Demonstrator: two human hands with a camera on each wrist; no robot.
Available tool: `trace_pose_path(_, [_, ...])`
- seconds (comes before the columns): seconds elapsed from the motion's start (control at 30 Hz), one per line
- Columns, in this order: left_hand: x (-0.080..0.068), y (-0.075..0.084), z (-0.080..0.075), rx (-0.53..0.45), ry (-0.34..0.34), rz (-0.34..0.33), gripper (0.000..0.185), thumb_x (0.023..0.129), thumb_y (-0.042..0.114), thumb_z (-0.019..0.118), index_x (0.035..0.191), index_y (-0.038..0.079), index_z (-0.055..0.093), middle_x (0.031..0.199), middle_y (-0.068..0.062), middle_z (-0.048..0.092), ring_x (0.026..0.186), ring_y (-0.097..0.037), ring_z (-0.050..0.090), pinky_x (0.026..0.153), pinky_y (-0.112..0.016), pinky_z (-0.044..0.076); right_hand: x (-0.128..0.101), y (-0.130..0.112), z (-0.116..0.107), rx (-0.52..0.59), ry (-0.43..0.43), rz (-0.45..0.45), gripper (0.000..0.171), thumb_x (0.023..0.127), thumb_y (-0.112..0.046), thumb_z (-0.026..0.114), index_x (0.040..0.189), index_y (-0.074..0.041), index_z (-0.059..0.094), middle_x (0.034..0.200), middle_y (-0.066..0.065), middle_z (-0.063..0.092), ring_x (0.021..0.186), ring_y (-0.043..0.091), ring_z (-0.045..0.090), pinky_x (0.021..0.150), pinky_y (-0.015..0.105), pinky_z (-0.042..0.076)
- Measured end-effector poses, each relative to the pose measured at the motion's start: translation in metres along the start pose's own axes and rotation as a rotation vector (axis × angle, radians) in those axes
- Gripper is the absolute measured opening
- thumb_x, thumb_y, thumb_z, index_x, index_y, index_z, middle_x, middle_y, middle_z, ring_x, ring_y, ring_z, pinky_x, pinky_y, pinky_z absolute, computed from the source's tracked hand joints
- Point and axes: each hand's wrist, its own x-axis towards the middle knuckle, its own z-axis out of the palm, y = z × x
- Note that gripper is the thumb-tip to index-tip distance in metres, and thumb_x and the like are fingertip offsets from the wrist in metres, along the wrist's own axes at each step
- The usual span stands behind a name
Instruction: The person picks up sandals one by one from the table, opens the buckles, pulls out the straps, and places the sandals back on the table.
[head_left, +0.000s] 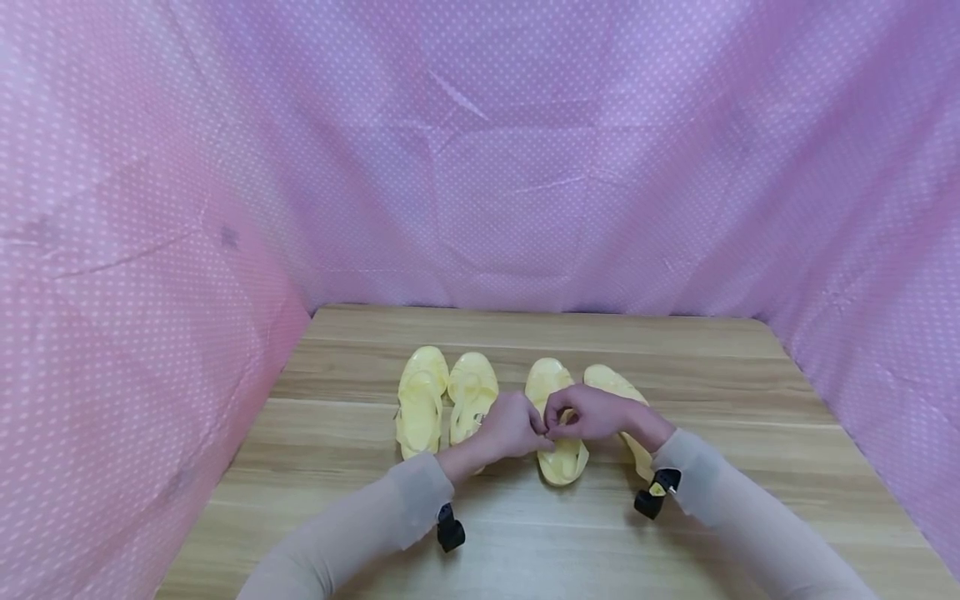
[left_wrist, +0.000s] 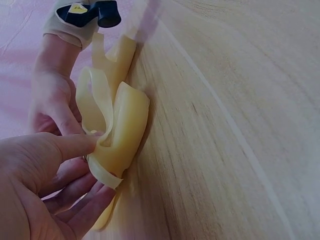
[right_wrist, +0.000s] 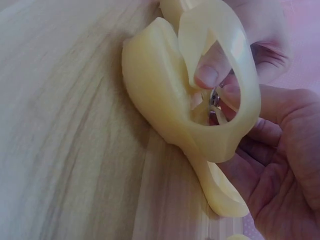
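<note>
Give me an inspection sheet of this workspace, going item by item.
Surface: wooden table, light planks.
Job's things: four yellow sandals in a row; the third sandal is being handled at its strap and a small metal buckle.
Clutter: nothing seen.
Hands: left hand and right hand both pinch the strap at the buckle.
Cables: nothing seen.
Surroundings: pink dotted cloth on three sides.
</note>
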Motion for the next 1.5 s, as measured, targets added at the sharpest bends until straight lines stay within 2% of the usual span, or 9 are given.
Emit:
trace_pose_path(0.1, [0.0000, 0.0001, -0.0003, -0.011, 0.000, -0.006, 0.023, 0.077, 0.022, 0.096, 0.061, 0.016, 0.081, 0.050, 0.013, 0.064, 0.046, 0.005, 0.045, 0.048, -0.013, 0.036, -0.0004, -0.0006, -0.0004, -0.010, -0.001, -0.005, 0.009, 0.100, -0.009, 0.070, 0.097, -0.017, 0.072, 0.098, -0.005, 0.075, 0.098, 0.003, 0.067, 0.089, 0.035, 0.061])
trace_pose_path(0.33, [0.0001, 0.0001, -0.0010, -0.003, -0.006, 0.000, 0.033, 0.079, 0.022, 0.095, 0.053, 0.015, 0.075, 0.043, 0.015, 0.051, 0.042, 0.005, 0.037, 0.045, -0.014, 0.028, 0.0016, -0.0010, 0.0002, 0.018, 0.009, -0.018, 0.008, 0.100, -0.010, 0.071, 0.097, -0.016, 0.074, 0.096, -0.005, 0.076, 0.093, 0.000, 0.066, 0.085, 0.030, 0.061])
trace_pose_path(0.57, [0.0000, 0.0001, -0.0010, -0.011, 0.001, -0.013, 0.023, 0.078, 0.023, 0.096, 0.062, 0.017, 0.081, 0.049, 0.014, 0.062, 0.045, 0.006, 0.043, 0.047, -0.013, 0.035, 0.0008, 0.0002, -0.0007, 0.015, 0.004, -0.013, 0.007, 0.100, -0.009, 0.071, 0.097, -0.015, 0.073, 0.097, -0.003, 0.075, 0.096, 0.003, 0.067, 0.088, 0.039, 0.062])
trace_pose_path(0.87, [-0.0015, 0.0004, -0.0029, -0.030, -0.009, -0.021, 0.028, 0.078, 0.022, 0.095, 0.058, 0.016, 0.078, 0.045, 0.014, 0.057, 0.040, 0.005, 0.041, 0.044, -0.014, 0.032, 0.0009, 0.0014, -0.0003, 0.041, 0.012, -0.002, 0.007, 0.100, -0.010, 0.072, 0.097, -0.016, 0.075, 0.097, -0.004, 0.077, 0.095, 0.002, 0.068, 0.087, 0.027, 0.060])
trace_pose_path(1.13, [-0.0015, -0.0001, -0.0016, -0.031, -0.007, -0.028, 0.022, 0.077, 0.022, 0.096, 0.062, 0.018, 0.081, 0.048, 0.014, 0.063, 0.039, 0.005, 0.047, 0.044, -0.014, 0.037, -0.0002, 0.0013, -0.0010, 0.027, 0.006, -0.015, 0.010, 0.099, -0.005, 0.069, 0.097, -0.013, 0.074, 0.098, -0.004, 0.076, 0.096, 0.003, 0.067, 0.088, 0.034, 0.062])
trace_pose_path(1.37, [-0.0034, 0.0013, -0.0026, -0.038, -0.007, -0.019, 0.030, 0.079, 0.021, 0.095, 0.056, 0.017, 0.077, 0.043, 0.011, 0.059, 0.035, 0.004, 0.046, 0.042, -0.014, 0.033, 0.0007, 0.0027, 0.0014, 0.056, 0.020, -0.030, 0.006, 0.101, -0.012, 0.071, 0.098, -0.014, 0.076, 0.096, -0.003, 0.079, 0.092, 0.001, 0.068, 0.085, 0.027, 0.060])
trace_pose_path(1.5, [-0.0036, 0.0035, -0.0024, -0.058, -0.006, -0.020, 0.028, 0.079, 0.018, 0.095, 0.057, 0.015, 0.077, 0.045, 0.010, 0.061, 0.035, 0.003, 0.047, 0.043, -0.014, 0.034, -0.0003, 0.0037, 0.0019, 0.058, 0.024, -0.009, 0.008, 0.099, -0.008, 0.071, 0.097, -0.014, 0.076, 0.097, -0.003, 0.078, 0.093, 0.004, 0.069, 0.086, 0.029, 0.060])
